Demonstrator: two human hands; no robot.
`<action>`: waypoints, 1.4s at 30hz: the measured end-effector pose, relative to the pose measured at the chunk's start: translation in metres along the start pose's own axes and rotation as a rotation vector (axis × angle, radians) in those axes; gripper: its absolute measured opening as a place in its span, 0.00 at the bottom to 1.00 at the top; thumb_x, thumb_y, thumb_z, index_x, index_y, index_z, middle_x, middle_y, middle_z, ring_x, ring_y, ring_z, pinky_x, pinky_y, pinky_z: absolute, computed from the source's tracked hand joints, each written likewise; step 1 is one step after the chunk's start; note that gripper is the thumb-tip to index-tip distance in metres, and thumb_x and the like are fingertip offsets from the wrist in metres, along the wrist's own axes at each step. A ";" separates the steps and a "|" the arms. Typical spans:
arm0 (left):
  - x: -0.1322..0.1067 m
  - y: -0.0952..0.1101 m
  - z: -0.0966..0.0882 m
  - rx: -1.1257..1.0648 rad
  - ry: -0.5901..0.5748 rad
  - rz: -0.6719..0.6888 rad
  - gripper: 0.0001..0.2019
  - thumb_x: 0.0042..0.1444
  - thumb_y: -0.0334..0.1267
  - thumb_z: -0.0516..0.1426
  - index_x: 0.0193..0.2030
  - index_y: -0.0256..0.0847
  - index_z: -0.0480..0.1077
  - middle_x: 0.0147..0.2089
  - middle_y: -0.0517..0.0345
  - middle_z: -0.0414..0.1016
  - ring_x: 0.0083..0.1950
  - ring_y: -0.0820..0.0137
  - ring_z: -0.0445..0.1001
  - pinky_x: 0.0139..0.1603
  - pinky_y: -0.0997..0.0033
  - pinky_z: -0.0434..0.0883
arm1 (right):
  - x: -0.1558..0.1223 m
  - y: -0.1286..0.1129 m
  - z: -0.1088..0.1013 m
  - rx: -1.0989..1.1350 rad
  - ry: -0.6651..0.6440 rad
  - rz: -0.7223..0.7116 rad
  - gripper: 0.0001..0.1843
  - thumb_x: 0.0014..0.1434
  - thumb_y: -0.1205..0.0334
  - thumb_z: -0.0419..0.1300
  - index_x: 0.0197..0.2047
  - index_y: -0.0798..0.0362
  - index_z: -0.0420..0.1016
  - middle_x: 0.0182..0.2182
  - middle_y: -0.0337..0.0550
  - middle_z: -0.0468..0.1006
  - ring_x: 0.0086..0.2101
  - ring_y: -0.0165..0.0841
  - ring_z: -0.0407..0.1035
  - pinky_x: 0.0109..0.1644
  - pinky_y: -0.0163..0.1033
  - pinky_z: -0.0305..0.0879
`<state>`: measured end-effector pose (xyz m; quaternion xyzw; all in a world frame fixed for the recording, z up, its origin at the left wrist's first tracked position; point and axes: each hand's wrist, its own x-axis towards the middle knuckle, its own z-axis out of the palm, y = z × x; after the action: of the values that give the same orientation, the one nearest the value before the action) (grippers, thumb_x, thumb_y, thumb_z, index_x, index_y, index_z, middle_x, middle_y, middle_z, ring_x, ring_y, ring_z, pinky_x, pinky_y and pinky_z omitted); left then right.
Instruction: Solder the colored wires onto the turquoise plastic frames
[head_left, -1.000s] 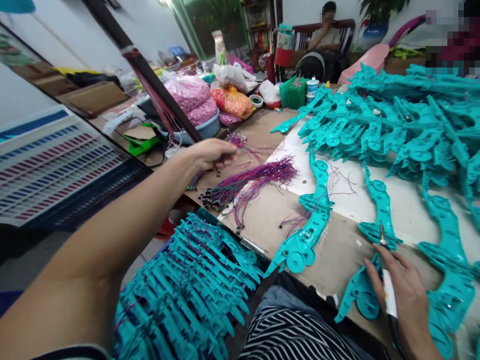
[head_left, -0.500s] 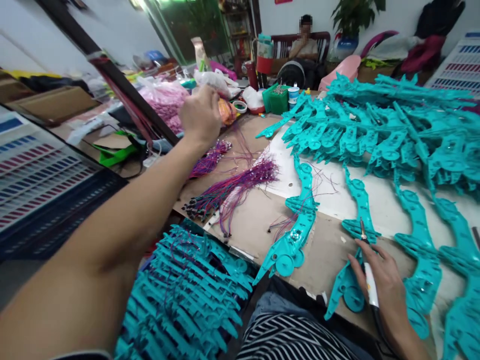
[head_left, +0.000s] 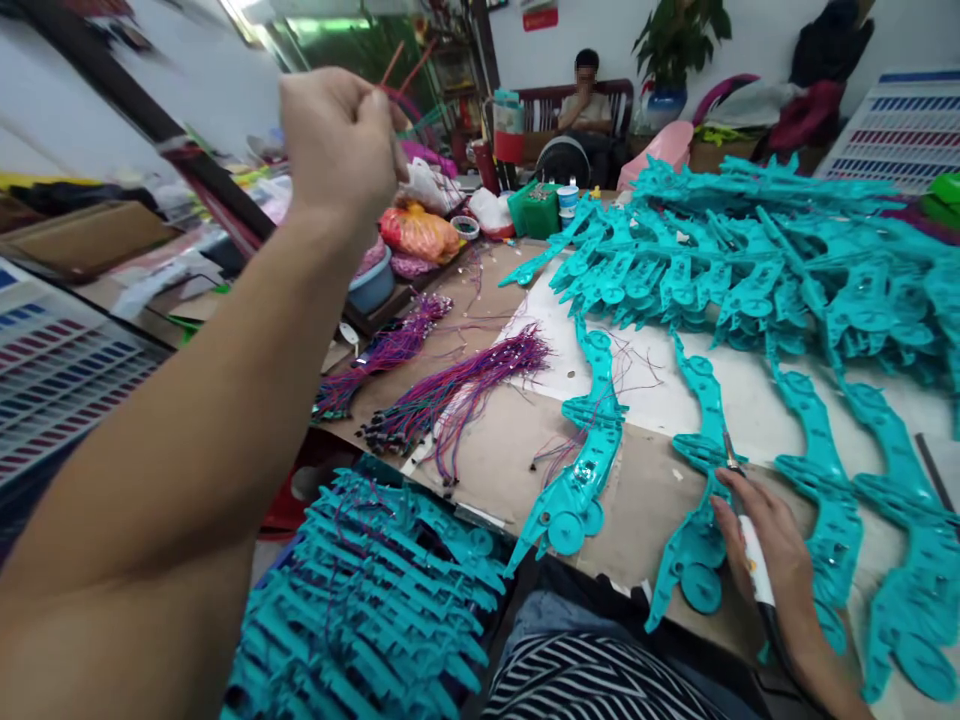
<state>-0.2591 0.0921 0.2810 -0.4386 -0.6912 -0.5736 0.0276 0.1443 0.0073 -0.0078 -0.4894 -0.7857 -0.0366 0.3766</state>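
My left hand point(head_left: 341, 145) is raised high at the upper left, fingers closed. Thin red and greenish wires point(head_left: 405, 75), blurred, stick out beside its fingertips. My right hand point(head_left: 776, 545) grips a soldering iron point(head_left: 756, 565) with a white handle and black cord. Its metal tip points away from me, over a teal plastic part point(head_left: 701, 400) lying on the table. Left of that lies another teal part point(head_left: 600, 455) with thin wires across it. Bundles of purple, red and blue wires point(head_left: 465, 390) with black ends rest on the table's left side.
A large heap of teal parts point(head_left: 712, 260) covers the back right. More teal parts point(head_left: 367, 600) are stacked below the table's front edge. At the back stand a green box point(head_left: 536, 208), an orange-filled bag point(head_left: 420, 232) and a blue basin point(head_left: 373, 285). A person point(head_left: 587, 105) sits beyond.
My left hand has risen and moved left, and wires now show at its fingers. My right hand stays by the same part with the soldering iron. The view has shifted slightly right.
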 end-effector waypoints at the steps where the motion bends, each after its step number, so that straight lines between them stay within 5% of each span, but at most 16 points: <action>1: -0.005 0.008 0.002 -0.070 -0.042 -0.049 0.13 0.68 0.31 0.50 0.30 0.38 0.67 0.20 0.65 0.60 0.23 0.76 0.57 0.32 0.74 0.60 | 0.003 0.000 -0.004 0.024 0.031 0.014 0.19 0.67 0.55 0.55 0.57 0.53 0.73 0.47 0.52 0.80 0.46 0.41 0.76 0.49 0.43 0.72; 5: -0.037 0.040 0.016 -0.348 -0.377 -0.262 0.15 0.69 0.28 0.45 0.31 0.37 0.65 0.17 0.66 0.59 0.17 0.79 0.54 0.23 0.77 0.52 | 0.025 -0.008 -0.025 0.068 0.176 0.034 0.16 0.67 0.62 0.56 0.57 0.50 0.73 0.43 0.45 0.83 0.41 0.37 0.79 0.46 0.40 0.73; 10: -0.090 0.081 0.053 -0.724 -0.738 -0.457 0.15 0.71 0.31 0.42 0.35 0.36 0.64 0.19 0.65 0.63 0.17 0.79 0.62 0.21 0.79 0.58 | 0.076 -0.037 -0.056 0.238 0.365 -0.150 0.19 0.60 0.69 0.64 0.53 0.48 0.70 0.47 0.47 0.82 0.42 0.38 0.79 0.45 0.42 0.76; 16: -0.158 0.125 0.104 -0.920 -0.960 -0.691 0.12 0.69 0.31 0.46 0.37 0.34 0.68 0.24 0.57 0.73 0.26 0.73 0.75 0.31 0.74 0.74 | 0.125 -0.045 -0.086 0.246 0.444 -0.500 0.24 0.58 0.73 0.64 0.54 0.45 0.65 0.54 0.49 0.78 0.57 0.40 0.70 0.54 0.53 0.74; 20: -0.189 0.142 0.124 -0.970 -1.110 -0.756 0.15 0.69 0.31 0.45 0.39 0.31 0.71 0.33 0.45 0.80 0.35 0.68 0.80 0.39 0.72 0.76 | 0.135 -0.030 -0.102 0.129 0.464 -0.602 0.19 0.61 0.72 0.60 0.52 0.43 0.66 0.53 0.45 0.78 0.56 0.37 0.69 0.53 0.51 0.74; 23: -0.202 0.153 0.130 -1.026 -1.149 -0.762 0.14 0.69 0.34 0.47 0.39 0.32 0.71 0.35 0.44 0.81 0.36 0.67 0.80 0.40 0.69 0.77 | 0.141 -0.020 -0.113 0.177 0.510 -0.603 0.18 0.62 0.72 0.58 0.52 0.43 0.66 0.47 0.42 0.80 0.48 0.35 0.73 0.47 0.47 0.75; 27: -0.209 0.167 0.128 -1.058 -1.091 -0.753 0.10 0.67 0.32 0.51 0.35 0.35 0.70 0.31 0.51 0.80 0.31 0.70 0.79 0.37 0.71 0.75 | 0.151 -0.019 -0.125 0.252 0.621 -0.423 0.18 0.63 0.72 0.57 0.53 0.45 0.64 0.39 0.38 0.79 0.40 0.32 0.76 0.44 0.44 0.75; 31: -0.209 0.178 0.127 -1.104 -0.996 -0.776 0.10 0.68 0.30 0.49 0.38 0.34 0.70 0.32 0.50 0.80 0.30 0.72 0.78 0.35 0.74 0.74 | 0.156 -0.023 -0.133 0.189 0.584 -0.568 0.20 0.61 0.71 0.60 0.53 0.45 0.63 0.44 0.43 0.79 0.46 0.35 0.74 0.49 0.48 0.75; 35: -0.210 0.178 0.127 -1.132 -1.045 -0.709 0.10 0.67 0.33 0.51 0.40 0.33 0.72 0.34 0.47 0.80 0.34 0.69 0.79 0.37 0.72 0.74 | 0.158 -0.023 -0.134 0.086 0.553 -0.642 0.16 0.63 0.71 0.58 0.51 0.44 0.65 0.46 0.43 0.78 0.49 0.36 0.73 0.49 0.49 0.75; 42: -0.211 0.167 0.110 -1.036 -1.150 -0.522 0.02 0.61 0.28 0.59 0.38 0.36 0.70 0.29 0.59 0.76 0.29 0.75 0.76 0.36 0.73 0.73 | 0.158 -0.029 -0.136 0.431 0.596 -0.278 0.15 0.62 0.67 0.61 0.50 0.47 0.63 0.39 0.37 0.77 0.33 0.27 0.73 0.39 0.37 0.73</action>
<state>0.0285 0.0538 0.2575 -0.4464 -0.3243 -0.4935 -0.6723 0.1591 0.0515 0.1977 -0.2558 -0.6903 -0.0618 0.6739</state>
